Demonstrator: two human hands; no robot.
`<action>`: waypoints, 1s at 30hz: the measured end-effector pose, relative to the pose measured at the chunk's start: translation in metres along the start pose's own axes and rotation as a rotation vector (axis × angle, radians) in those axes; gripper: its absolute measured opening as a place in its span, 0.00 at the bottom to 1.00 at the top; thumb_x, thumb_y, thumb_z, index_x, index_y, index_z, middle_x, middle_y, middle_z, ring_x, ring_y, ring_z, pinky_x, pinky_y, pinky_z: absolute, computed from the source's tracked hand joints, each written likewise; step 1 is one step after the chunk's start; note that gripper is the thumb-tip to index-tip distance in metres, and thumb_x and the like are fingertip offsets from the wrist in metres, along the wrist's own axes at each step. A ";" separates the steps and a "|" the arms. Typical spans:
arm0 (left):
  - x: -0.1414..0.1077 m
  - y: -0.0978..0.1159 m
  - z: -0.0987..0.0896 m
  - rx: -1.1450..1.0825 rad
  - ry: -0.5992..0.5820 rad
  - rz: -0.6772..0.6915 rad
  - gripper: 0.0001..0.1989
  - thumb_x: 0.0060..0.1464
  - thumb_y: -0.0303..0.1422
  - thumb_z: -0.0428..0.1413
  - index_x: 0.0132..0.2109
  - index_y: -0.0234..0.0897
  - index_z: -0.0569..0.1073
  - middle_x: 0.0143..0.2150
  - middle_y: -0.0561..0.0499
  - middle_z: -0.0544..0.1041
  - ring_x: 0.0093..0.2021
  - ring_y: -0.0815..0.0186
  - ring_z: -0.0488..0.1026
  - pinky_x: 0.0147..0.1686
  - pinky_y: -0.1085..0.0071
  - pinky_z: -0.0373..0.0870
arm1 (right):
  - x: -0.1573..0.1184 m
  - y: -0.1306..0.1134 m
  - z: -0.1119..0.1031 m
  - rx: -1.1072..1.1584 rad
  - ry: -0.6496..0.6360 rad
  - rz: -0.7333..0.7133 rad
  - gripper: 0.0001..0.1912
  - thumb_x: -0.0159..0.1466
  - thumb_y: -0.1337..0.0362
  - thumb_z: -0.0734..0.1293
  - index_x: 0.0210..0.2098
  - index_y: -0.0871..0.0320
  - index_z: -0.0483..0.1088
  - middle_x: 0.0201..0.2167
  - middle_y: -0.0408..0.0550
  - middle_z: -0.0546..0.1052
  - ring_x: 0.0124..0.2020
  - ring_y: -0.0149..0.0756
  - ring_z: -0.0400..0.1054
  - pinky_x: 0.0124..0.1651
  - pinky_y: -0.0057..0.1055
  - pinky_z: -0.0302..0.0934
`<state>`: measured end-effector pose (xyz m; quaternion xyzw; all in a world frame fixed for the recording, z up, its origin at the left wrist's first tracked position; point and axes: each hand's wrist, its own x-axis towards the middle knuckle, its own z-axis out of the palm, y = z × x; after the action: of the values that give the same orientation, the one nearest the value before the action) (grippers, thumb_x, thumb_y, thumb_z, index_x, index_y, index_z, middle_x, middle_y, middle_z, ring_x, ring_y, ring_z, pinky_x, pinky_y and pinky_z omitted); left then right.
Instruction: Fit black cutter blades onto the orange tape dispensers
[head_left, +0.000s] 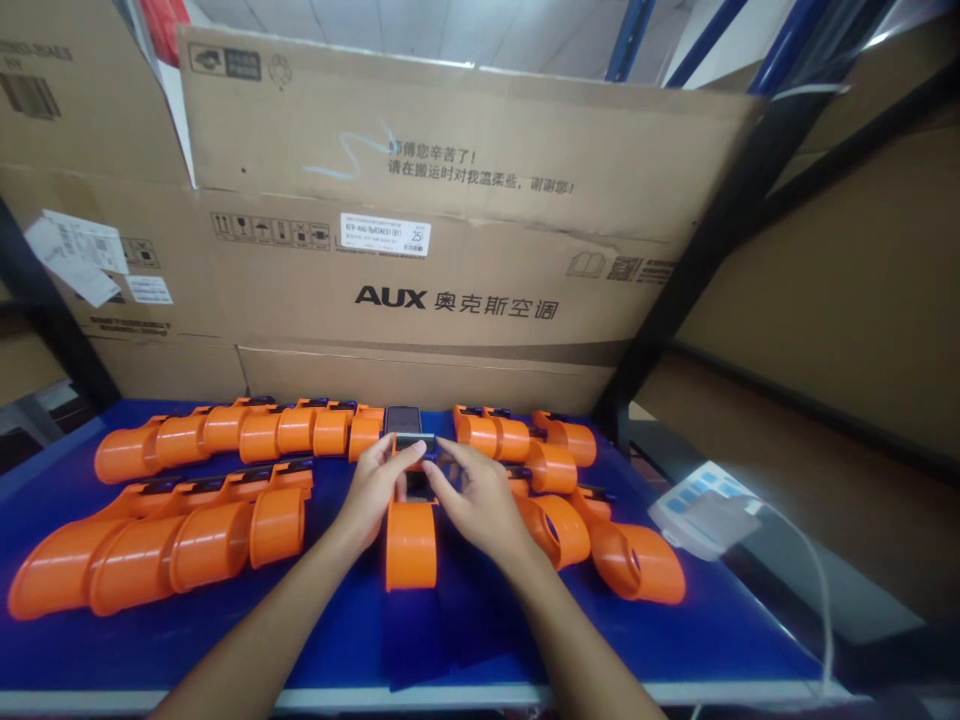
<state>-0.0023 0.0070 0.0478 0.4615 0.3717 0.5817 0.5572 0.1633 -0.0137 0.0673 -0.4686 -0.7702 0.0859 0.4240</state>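
In the middle of the head view is an orange tape dispenser [411, 545] with a dark toothed edge at its far end. My left hand [375, 490] grips that far end from the left, its thumb lying across the dark part. From the other side my right hand [480, 490] pinches the same end, thumb and fingers closed on it. The dispenser's round orange hub points toward me. Both hands partly hide the piece between them. Just beyond the fingertips sits a dark rectangular object [403, 419] with a pale frame.
Several orange tape dispensers [214, 535] stand in rows to the left on the blue table surface [337, 640]. More dispensers [566, 530] stand to the right. A white box with a cable [705, 510] lies near the right edge. Large cardboard [465, 250] walls the back.
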 end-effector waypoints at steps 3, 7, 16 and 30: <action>0.001 -0.001 -0.001 0.007 -0.011 -0.003 0.22 0.48 0.48 0.69 0.41 0.36 0.78 0.25 0.57 0.71 0.16 0.76 0.57 0.17 0.74 0.53 | -0.001 0.005 0.003 -0.015 0.025 -0.046 0.18 0.69 0.59 0.66 0.56 0.58 0.74 0.39 0.52 0.82 0.40 0.42 0.77 0.47 0.38 0.71; -0.001 0.001 -0.001 0.065 -0.018 0.020 0.20 0.51 0.48 0.68 0.41 0.36 0.79 0.16 0.61 0.63 0.15 0.74 0.56 0.19 0.74 0.53 | -0.003 0.010 0.008 -0.049 0.035 -0.098 0.16 0.70 0.64 0.63 0.55 0.59 0.72 0.43 0.55 0.81 0.44 0.44 0.76 0.49 0.40 0.71; -0.004 0.010 0.000 0.019 0.004 0.072 0.19 0.46 0.44 0.71 0.38 0.35 0.80 0.19 0.58 0.68 0.16 0.75 0.58 0.19 0.75 0.55 | -0.001 0.017 0.011 -0.068 -0.014 -0.177 0.19 0.73 0.63 0.60 0.61 0.60 0.69 0.50 0.59 0.79 0.49 0.46 0.75 0.54 0.45 0.71; 0.000 0.001 0.001 -0.062 0.017 -0.045 0.22 0.44 0.47 0.72 0.39 0.35 0.78 0.22 0.58 0.70 0.16 0.75 0.60 0.17 0.75 0.55 | -0.009 0.017 0.019 -0.322 -0.064 -0.160 0.32 0.65 0.73 0.63 0.69 0.64 0.62 0.39 0.55 0.81 0.40 0.44 0.74 0.45 0.37 0.74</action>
<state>-0.0013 0.0069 0.0490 0.4303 0.3685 0.5844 0.5810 0.1624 -0.0066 0.0417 -0.4647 -0.8220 -0.0573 0.3242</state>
